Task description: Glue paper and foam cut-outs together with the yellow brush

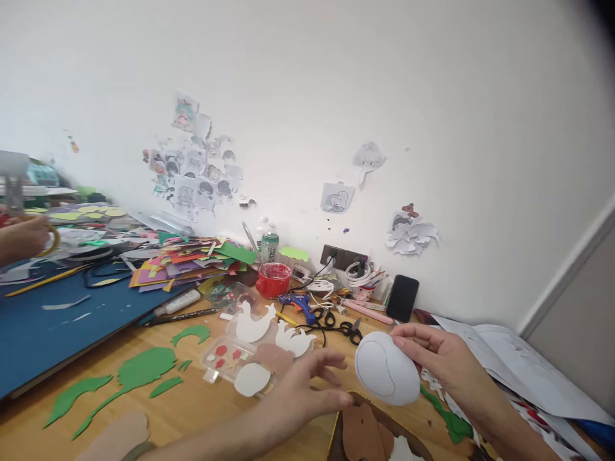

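In my right hand (427,349) is a white oval cutout (387,370) with a curved line drawn on it, pinched at its upper right edge between thumb and fingers. My left hand (310,387) hovers to its left with fingers apart, holding nothing. Below the cutout, a dark tray with a yellow rim (335,426) holds brown cutouts (360,432) and a white piece. Behind my left hand, a clear plastic box (210,373) lies among white cutouts (252,323), a rounded white piece (252,379) and small red pieces.
Green leaf-like cutouts (147,368) lie at left beside a blue board (48,333). Scissors (353,330), a blue glue gun (300,307), a red mug (273,280) and a phone (402,298) stand or lie near the wall. Another person's hand (24,240) is at far left.
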`<state>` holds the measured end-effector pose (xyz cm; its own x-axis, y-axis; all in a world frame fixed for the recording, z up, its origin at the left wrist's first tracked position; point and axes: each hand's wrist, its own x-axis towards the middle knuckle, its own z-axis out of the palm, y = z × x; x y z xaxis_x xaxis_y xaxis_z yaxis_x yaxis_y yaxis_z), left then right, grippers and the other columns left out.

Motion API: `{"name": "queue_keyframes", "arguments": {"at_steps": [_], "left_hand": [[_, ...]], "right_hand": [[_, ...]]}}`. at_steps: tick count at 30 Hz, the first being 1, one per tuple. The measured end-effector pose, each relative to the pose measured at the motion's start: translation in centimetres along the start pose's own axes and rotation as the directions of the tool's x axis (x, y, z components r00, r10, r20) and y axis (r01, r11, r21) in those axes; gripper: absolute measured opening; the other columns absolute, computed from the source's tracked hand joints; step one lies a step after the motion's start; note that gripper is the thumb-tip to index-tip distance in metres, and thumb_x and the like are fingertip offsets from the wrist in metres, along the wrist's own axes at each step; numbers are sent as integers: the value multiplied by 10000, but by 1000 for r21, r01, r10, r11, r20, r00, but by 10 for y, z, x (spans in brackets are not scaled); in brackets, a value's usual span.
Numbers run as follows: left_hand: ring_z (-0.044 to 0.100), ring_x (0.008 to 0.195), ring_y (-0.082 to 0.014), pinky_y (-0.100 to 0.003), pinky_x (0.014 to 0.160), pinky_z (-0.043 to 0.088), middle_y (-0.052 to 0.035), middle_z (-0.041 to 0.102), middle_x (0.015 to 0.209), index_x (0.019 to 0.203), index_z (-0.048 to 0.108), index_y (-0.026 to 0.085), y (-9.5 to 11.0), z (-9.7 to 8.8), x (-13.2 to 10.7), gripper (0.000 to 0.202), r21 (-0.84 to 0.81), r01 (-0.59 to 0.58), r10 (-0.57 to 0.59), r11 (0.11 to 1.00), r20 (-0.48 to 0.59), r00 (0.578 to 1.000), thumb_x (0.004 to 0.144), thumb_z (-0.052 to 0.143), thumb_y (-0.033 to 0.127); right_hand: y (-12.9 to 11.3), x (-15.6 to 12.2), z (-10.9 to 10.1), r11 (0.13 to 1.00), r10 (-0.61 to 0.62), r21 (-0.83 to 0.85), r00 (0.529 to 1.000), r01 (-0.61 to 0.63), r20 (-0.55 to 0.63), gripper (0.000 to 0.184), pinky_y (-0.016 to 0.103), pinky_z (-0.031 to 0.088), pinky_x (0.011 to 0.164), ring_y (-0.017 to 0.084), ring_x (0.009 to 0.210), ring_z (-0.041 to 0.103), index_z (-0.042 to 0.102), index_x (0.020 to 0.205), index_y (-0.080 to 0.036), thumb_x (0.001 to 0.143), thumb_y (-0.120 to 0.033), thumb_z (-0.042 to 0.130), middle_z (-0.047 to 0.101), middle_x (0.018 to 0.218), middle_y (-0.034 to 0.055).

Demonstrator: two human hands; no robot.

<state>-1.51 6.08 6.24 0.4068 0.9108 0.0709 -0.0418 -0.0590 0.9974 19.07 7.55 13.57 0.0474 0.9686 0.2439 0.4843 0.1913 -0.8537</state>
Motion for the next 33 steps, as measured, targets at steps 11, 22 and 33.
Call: {"name": "queue_keyframes", "arguments": {"at_steps": [11, 22, 33], "left_hand": [[561, 638, -110, -196, 600, 430, -67, 637, 732, 766, 674, 88, 6, 2, 56, 278, -474, -69, 14, 878, -119, 993, 590, 722, 299], [601, 712, -122, -176, 608, 455, -88, 639, 845, 888, 638, 105, 5, 25, 82, 304, -683, -180, 79, 708, -177, 981, 622, 708, 236], [597, 697, -127, -193, 610, 449, -89, 639, 826, 848, 663, 97, -3, 37, 83, 298, -682, -110, 58, 723, -99, 993, 593, 728, 238]], "right_hand": [[11, 22, -12, 993, -32, 108, 980, 54, -196, 441, 273, 501, 591, 213, 703, 606, 674, 875, -197, 575, -518, 642, 677, 774, 67], [27, 20, 5, 999, 16, 51, 998, -13, -64, 400, 256, 420, 435, 147, 454, 499, 690, 664, -187, 601, -572, 603, 553, 482, 10], [41, 26, 10, 992, 24, 128, 989, -5, -146, 422, 269, 479, 543, 200, 644, 589, 681, 772, -149, 543, -504, 672, 651, 653, 51]]}}
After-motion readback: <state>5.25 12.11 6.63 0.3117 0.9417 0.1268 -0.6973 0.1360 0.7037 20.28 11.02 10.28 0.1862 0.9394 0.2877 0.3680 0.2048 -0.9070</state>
